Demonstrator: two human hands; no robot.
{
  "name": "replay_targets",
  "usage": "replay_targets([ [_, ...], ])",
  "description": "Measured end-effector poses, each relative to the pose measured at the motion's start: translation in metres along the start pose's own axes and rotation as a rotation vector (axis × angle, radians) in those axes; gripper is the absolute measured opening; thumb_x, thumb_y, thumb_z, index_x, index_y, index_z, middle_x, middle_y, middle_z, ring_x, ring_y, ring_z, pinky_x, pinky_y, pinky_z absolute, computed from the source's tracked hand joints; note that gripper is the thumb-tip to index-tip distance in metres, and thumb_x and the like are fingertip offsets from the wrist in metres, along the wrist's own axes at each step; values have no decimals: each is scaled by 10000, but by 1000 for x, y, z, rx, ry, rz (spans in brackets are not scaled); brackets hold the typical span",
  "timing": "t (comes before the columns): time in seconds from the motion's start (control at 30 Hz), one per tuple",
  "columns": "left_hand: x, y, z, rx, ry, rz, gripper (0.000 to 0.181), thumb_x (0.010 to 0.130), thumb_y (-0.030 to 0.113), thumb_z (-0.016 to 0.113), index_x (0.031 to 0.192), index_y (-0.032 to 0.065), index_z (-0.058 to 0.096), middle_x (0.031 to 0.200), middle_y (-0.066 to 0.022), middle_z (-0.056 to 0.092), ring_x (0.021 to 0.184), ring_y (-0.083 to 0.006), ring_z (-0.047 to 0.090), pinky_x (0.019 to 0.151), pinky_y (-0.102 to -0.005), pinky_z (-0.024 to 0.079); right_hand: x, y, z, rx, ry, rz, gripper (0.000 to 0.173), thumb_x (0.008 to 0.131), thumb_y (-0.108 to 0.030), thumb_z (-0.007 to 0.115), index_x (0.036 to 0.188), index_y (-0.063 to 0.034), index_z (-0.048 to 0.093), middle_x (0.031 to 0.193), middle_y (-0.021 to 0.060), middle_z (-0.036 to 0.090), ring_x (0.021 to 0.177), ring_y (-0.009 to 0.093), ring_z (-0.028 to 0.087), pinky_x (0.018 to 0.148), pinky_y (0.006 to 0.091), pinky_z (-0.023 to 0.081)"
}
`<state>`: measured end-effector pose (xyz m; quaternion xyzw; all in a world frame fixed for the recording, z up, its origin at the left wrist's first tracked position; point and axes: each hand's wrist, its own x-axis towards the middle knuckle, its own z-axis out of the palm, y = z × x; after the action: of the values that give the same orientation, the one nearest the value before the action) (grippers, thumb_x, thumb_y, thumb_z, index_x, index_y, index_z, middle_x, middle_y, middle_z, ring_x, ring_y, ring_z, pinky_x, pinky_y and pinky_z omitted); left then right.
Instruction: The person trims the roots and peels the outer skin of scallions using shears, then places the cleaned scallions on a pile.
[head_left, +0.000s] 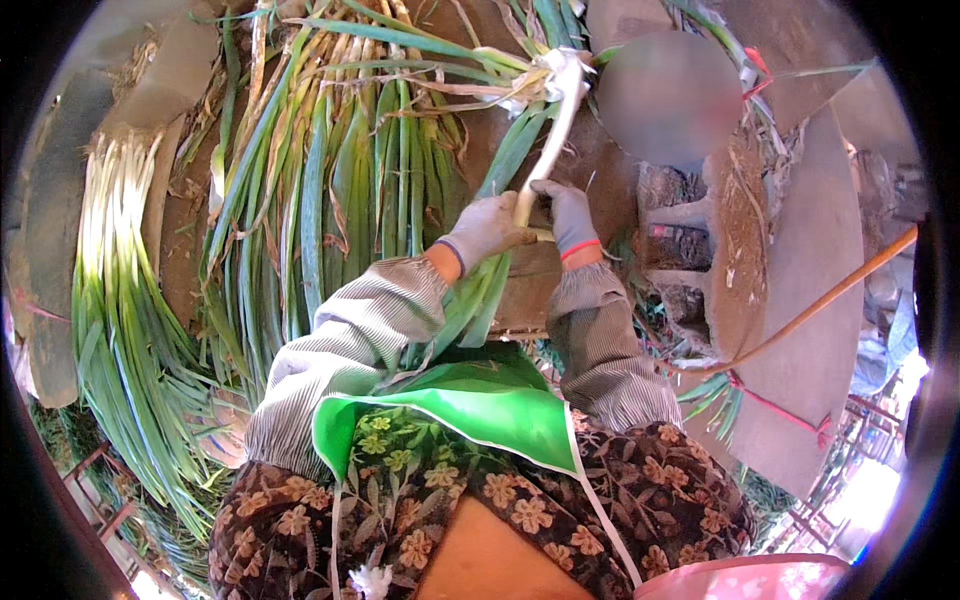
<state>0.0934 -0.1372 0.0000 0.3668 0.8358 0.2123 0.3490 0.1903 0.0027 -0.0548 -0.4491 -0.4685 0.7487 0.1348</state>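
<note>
A long green onion (553, 150) stands out in front of me, its white shank pointing away and its green leaves hanging toward my lap. My left hand (484, 229), in a pale grey knit glove, is closed around the stalk. On the right side, my right hand (571, 214), in a similar glove with a red cuff edge, pinches the same stalk with its fingertips. A short pale strip shows between the two hands; what it belongs to is unclear. Beyond the shank's far end lies a clump of onions with dry outer leaves (517, 79).
A large pile of untrimmed green onions (337, 165) spreads left of centre. Farther left lies a bundle of clean white-stemmed onions (116, 217). A thin wooden stick (825, 296) and red string (780, 412) are at right. A green apron (457, 420) covers my lap.
</note>
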Motion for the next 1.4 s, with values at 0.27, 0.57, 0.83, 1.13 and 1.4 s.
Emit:
replay_targets([
  [0.27, -3, 4, -65, -158, -52, 118, 466, 773, 342, 705, 1025, -46, 647, 933, -228, 665, 871, -332, 656, 800, -402, 505, 1, -61, 41, 281, -390, -52, 467, 989, -422, 544, 1159, 8, 605, 1039, 122, 689, 890, 216, 659, 817, 337, 527],
  [0.57, -80, 43, -137, -171, -157, 108, 440, 910, 409, 595, 1014, -16, 641, 813, -96, 666, 785, -177, 625, 731, -323, 488, 157, -189, 65, 522, -299, -437, 472, 1005, -422, 506, 1146, 12, 629, 932, 131, 699, 796, 258, 676, 691, 391, 547],
  [0.83, -157, 76, -214, -1085, -252, -62, 389, 988, 376, 544, 992, -5, 622, 620, 7, 465, 493, -102, 440, 473, -251, 369, 275, -267, 64, -1203, 526, -761, 468, 944, -440, 497, 1017, -40, 727, 960, 199, 721, 974, 360, 684, 769, 443, 519],
  [1.13, -274, -36, -259, -947, 874, -100, 398, 993, 381, 540, 1116, 9, 613, 700, 20, 536, 596, -102, 538, 552, -227, 447, 217, -367, 95, -758, 459, -865, 452, 947, -417, 587, 850, 10, 702, 716, 77, 690, 617, 220, 638, 613, 369, 492],
  [1.4, -335, -148, -295, -562, 1056, -330, 435, 1017, 416, 497, 1106, -1, 579, 676, 25, 501, 553, -67, 511, 496, -200, 396, 256, -195, 75, -1650, -678, -703, 486, 920, -444, 618, 1226, -68, 642, 1239, 154, 642, 1104, 265, 604, 939, 363, 473],
])
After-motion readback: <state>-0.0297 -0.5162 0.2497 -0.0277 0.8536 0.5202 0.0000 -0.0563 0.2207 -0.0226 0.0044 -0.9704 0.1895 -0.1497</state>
